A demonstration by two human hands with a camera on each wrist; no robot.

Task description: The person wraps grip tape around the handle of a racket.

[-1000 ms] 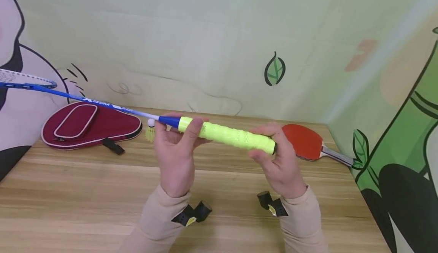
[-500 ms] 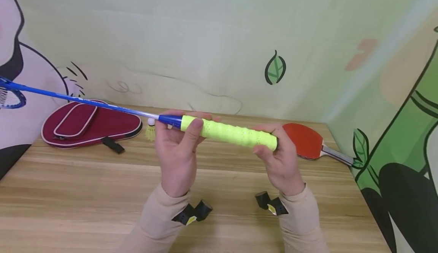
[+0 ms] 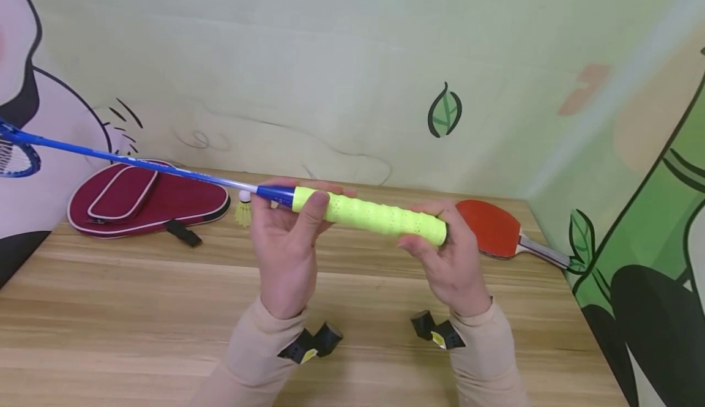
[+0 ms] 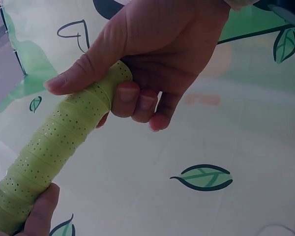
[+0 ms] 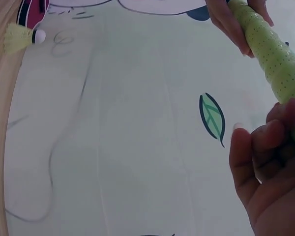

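Above the table, both hands hold a badminton racket (image 3: 160, 167) with a blue shaft and a bright yellow, perforated grip wrap. My left hand (image 3: 289, 245) holds the upper handle beside the blue cone, its thumb lying across the wrap. At the butt end, my right hand (image 3: 448, 260) grips the handle between thumb and fingers. The racket head reaches past the left edge of the head view, so only part of its frame and strings shows. In the left wrist view the ridged handle (image 4: 54, 142) runs down to the other hand's fingers; the right wrist view shows the handle (image 5: 273, 46) too.
On the wooden table (image 3: 165, 321) lies a dark red paddle case (image 3: 182, 196) at the back left. A yellow shuttlecock (image 3: 243, 212) stands near it, partly behind the left hand. A red table tennis paddle (image 3: 490, 228) rests at the back right. A printed wall (image 3: 330, 89) rises behind.
The racket has rolled about its length and its head has swung lower in the head view. Both hands keep hold; over the last half second the right thumb shifts slightly left along the handle.
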